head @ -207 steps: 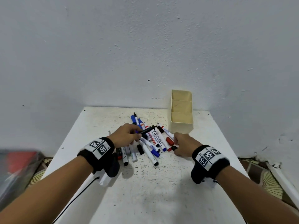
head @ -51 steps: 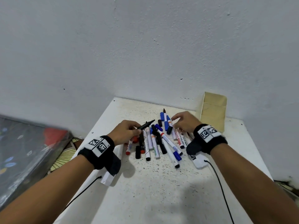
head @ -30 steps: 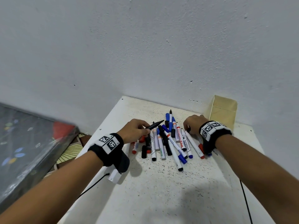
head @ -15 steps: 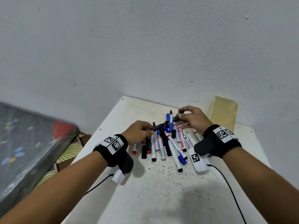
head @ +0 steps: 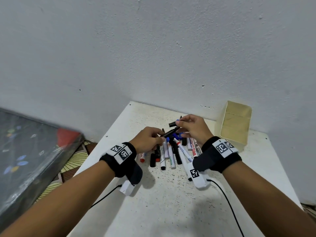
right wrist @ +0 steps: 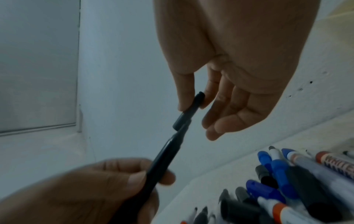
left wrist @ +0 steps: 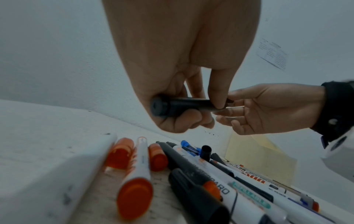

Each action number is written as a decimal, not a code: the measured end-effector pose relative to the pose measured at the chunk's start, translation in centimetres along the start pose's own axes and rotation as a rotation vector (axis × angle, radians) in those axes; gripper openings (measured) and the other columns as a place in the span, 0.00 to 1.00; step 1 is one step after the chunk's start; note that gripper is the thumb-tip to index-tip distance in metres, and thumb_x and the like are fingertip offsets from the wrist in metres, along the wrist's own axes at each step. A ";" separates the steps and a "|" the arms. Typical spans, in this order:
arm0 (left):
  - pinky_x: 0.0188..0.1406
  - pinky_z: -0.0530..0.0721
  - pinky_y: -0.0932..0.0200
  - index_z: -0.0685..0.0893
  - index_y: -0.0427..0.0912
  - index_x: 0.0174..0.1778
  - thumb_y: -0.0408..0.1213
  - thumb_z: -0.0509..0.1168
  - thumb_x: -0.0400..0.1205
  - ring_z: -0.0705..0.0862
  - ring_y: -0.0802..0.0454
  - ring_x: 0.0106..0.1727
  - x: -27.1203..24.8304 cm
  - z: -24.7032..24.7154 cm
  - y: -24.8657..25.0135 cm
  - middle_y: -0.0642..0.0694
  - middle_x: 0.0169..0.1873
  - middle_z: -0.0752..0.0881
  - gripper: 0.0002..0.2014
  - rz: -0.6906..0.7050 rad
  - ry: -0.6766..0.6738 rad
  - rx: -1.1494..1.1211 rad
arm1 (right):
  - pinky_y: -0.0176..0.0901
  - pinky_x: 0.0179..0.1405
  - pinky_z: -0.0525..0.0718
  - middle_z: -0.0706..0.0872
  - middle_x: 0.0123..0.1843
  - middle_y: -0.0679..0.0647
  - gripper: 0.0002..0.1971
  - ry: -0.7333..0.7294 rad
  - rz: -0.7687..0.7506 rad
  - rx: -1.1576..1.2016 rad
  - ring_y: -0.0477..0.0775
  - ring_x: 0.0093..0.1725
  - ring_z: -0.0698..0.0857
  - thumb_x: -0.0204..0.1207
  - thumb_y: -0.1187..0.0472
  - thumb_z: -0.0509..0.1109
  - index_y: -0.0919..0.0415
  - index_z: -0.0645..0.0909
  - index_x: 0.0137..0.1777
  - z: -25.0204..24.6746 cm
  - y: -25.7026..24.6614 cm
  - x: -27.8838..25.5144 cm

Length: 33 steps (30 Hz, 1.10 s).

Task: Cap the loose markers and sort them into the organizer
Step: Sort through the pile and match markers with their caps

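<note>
Above the marker pile [head: 172, 151], the left hand [head: 147, 139] grips a black marker [head: 169, 133]; the right hand [head: 193, 129] pinches its cap [right wrist: 186, 112] at the tip. Seating it likely needs a straight, aligned push.

So the marker [head: 168, 133] in the left hand [head: 148, 139] is all black, same as the cap [head: 172, 124]. The pile [head: 172, 151] under it is white barrels with red, blue and black ends. Organizer [head: 235, 125] behind the pile is pale yellow, table [head: 167, 202] white with black specks, wristbands [head: 119, 155] black with checkered tags.
</note>
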<state>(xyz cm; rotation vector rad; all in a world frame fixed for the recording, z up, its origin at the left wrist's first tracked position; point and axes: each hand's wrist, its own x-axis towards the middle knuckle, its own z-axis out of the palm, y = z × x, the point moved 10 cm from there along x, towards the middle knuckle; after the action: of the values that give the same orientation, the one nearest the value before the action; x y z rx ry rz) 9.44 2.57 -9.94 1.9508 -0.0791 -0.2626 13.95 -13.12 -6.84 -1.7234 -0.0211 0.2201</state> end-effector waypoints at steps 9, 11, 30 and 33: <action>0.20 0.75 0.67 0.86 0.37 0.53 0.31 0.65 0.83 0.76 0.59 0.21 -0.2 -1.2 -1.2 0.43 0.33 0.85 0.07 -0.023 0.010 0.038 | 0.39 0.30 0.82 0.88 0.39 0.59 0.02 0.100 -0.025 -0.027 0.50 0.29 0.83 0.74 0.69 0.73 0.64 0.84 0.45 -2.4 -0.2 0.4; 0.21 0.75 0.65 0.86 0.37 0.52 0.31 0.65 0.82 0.76 0.58 0.21 -0.1 -0.9 -0.9 0.46 0.30 0.84 0.06 -0.009 0.003 0.056 | 0.38 0.29 0.84 0.87 0.39 0.59 0.05 0.020 -0.016 -0.069 0.49 0.29 0.83 0.75 0.69 0.73 0.67 0.85 0.49 -0.7 0.0 0.1; 0.21 0.75 0.70 0.86 0.40 0.50 0.32 0.65 0.83 0.77 0.61 0.21 -0.8 -3.9 -2.6 0.53 0.22 0.80 0.05 -0.052 0.076 0.057 | 0.40 0.44 0.77 0.82 0.47 0.52 0.06 -0.059 -0.079 -0.886 0.52 0.45 0.82 0.75 0.65 0.71 0.59 0.84 0.52 -1.6 1.4 3.5; 0.21 0.74 0.68 0.86 0.40 0.49 0.31 0.65 0.83 0.76 0.57 0.23 -1.0 -4.2 -2.6 0.51 0.23 0.80 0.05 -0.057 0.075 0.044 | 0.42 0.52 0.80 0.83 0.57 0.55 0.16 -0.225 -0.164 -1.048 0.52 0.50 0.81 0.75 0.65 0.72 0.58 0.83 0.63 2.1 0.8 4.2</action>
<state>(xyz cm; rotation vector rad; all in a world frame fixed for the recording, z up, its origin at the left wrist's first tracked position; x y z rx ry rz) 9.25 7.51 -10.64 2.0065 0.0200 -0.2272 17.63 -10.58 -8.53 -2.7090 -0.5209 0.3075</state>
